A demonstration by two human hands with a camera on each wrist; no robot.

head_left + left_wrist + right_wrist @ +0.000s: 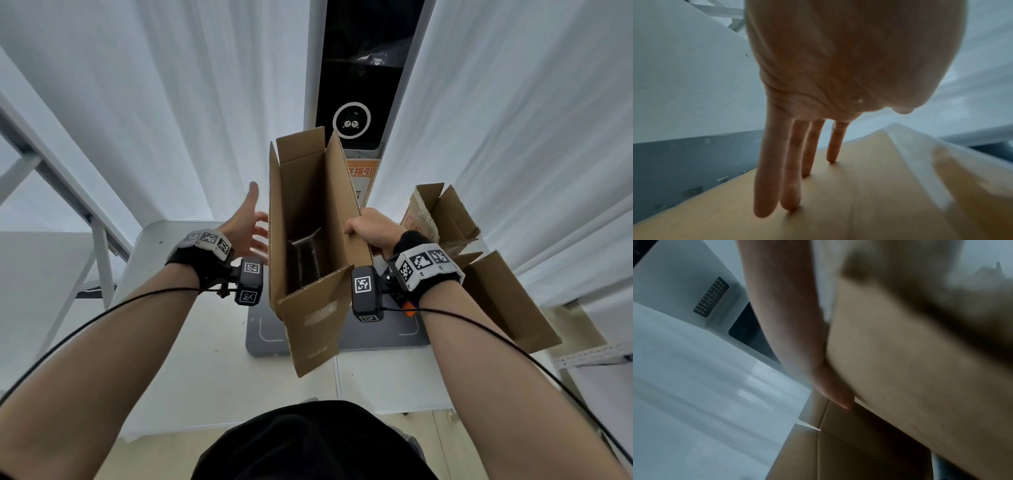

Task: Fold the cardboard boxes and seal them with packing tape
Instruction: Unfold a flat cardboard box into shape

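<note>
White curtains (pixel 154 102) hang all around my view, and below them a white table (pixel 212 359) carries a grey mat (pixel 383 337). At the far left a pale metal frame (pixel 61 192) slants down beside the table.

My left hand (pixel 248 229) is spread flat, thumb raised, fingers (pixel 795 178) straight. From the left wrist view their tips touch the outer face of the tall box's left wall; they curl round nothing.

Centre of the view, the tall cardboard box (pixel 308 240) stands upright over the grey mat, its top unsealed and all its top flaps standing up or splayed outward. I look straight down into it; something dark lies at the bottom, but I cannot tell what. The near flap (pixel 318 329) hangs out toward me.

Behind the box rises a tall white and black kiosk (pixel 356 85) with a round cartoon sticker.

My right hand (pixel 375 229) grips the box's right wall at its top edge, thumb inside, fingers curled over the outside. The right wrist view is blurred but shows cardboard against the hand.

Further right, more opened cardboard boxes (pixel 442 216) sit on the table, flaps loose.
</note>
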